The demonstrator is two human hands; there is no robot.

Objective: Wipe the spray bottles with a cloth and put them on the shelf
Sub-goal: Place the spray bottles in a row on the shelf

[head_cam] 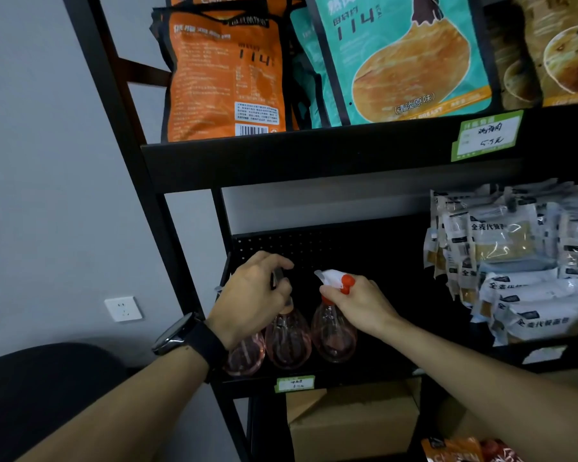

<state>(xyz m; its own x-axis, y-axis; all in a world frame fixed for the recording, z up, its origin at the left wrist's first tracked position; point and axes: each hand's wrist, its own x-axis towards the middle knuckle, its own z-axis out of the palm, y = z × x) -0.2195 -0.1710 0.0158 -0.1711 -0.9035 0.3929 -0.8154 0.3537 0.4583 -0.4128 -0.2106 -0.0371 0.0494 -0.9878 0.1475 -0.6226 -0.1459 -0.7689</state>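
The single head-worn camera looks forward and slightly down, close to the black shelf (314, 161), apparently tilted, since its uprights lean across the frame.

3 spray bottles (287, 338), 2 hands (252, 295), 1 watch (177, 333).

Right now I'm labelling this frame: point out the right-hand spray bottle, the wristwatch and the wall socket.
Right-hand spray bottle (334, 331), head view, clear body.
Wristwatch (174, 333), head view, face.
Wall socket (123, 308), head view, plate centre.
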